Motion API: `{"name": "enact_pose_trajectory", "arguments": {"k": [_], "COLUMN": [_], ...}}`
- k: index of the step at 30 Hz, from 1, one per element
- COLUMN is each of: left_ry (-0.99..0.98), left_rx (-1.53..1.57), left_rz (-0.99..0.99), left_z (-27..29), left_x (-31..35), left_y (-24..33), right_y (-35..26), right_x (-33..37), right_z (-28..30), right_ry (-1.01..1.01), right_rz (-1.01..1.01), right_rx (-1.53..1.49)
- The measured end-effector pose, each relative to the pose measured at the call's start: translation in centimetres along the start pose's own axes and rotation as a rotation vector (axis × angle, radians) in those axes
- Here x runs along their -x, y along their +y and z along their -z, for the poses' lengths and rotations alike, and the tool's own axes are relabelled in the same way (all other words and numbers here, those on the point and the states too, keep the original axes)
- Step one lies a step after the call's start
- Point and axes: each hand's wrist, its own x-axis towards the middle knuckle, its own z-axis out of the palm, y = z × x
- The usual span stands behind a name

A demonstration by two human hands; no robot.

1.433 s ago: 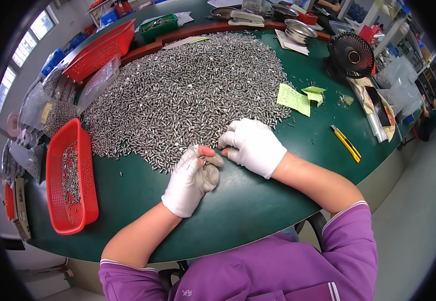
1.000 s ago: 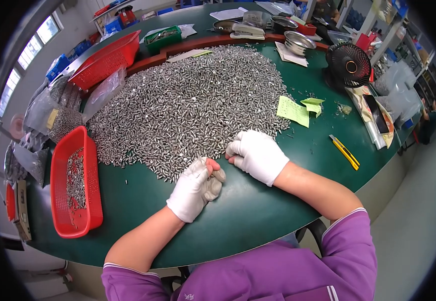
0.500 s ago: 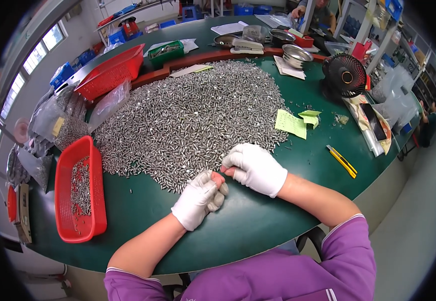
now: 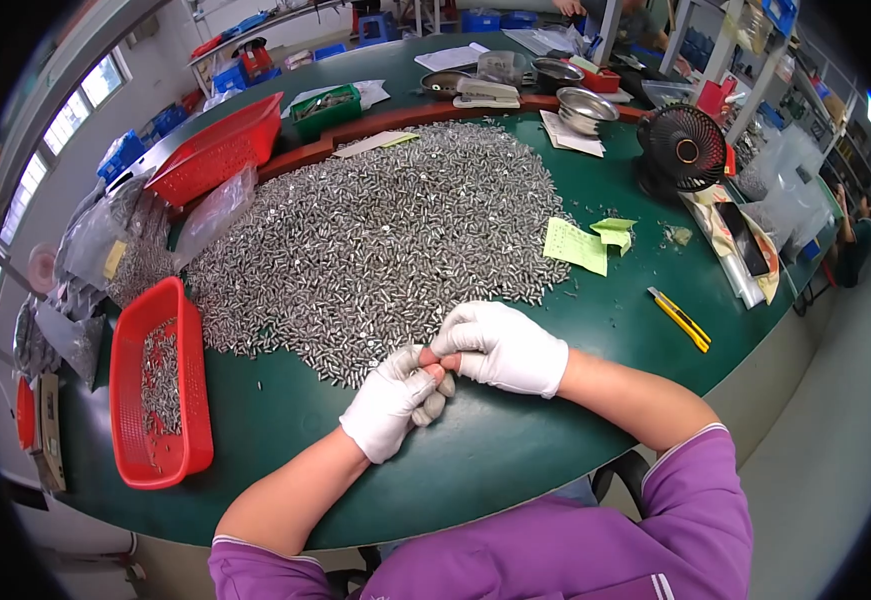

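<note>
A wide heap of small silvery metal pins point(image 4: 385, 230) covers the middle of the green table point(image 4: 515, 450). At the heap's near edge my two white-gloved hands meet, with bare fingertips showing. My left hand point(image 4: 391, 402) is closed, its thumb and forefinger pinched together. My right hand point(image 4: 507, 348) is closed too, its fingertips touching those of the left. Whatever sits between the fingertips is too small and hidden to make out. Left of the heap, a long red plastic basket point(image 4: 196, 400) holds a thin layer of similar pins.
On the right lie a yellow utility knife point(image 4: 679, 320), green paper notes point(image 4: 576, 246), a black fan point(image 4: 683, 148) and a phone point(image 4: 743, 238). Behind the heap are a red basket point(image 4: 217, 150), a green tray point(image 4: 325, 112) and metal bowls point(image 4: 587, 108). Plastic bags crowd the left; a co-worker sits across.
My right hand has come slightly down and left, so its fingertips now meet those of my left hand. The view has shifted a little.
</note>
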Motion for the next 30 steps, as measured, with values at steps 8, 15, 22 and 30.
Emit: {"name": "enact_pose_trajectory", "arguments": {"k": [8, 15, 22, 30], "left_ry": [0.08, 0.025, 0.013, 0.012], "left_rx": [0.042, 0.101, 0.109, 0.062], "left_rz": [-0.008, 0.008, -0.044, -0.028], "left_z": [0.0, 0.3, -0.1, 0.2], "left_x": [0.0, 0.0, 0.1, 0.1], "left_y": [0.1, 0.3, 0.6, 0.1], "right_y": [1.7, 2.1, 1.8, 0.3], "right_x": [-0.4, -0.3, -0.4, -0.6], "right_z": [1.9, 2.5, 1.9, 1.2], "right_ry": [0.25, 0.307, 0.108, -0.039], "right_rz": [-0.162, -0.154, -0.143, -0.17], "right_rx": [0.314, 0.486, 0.62, 0.594]}}
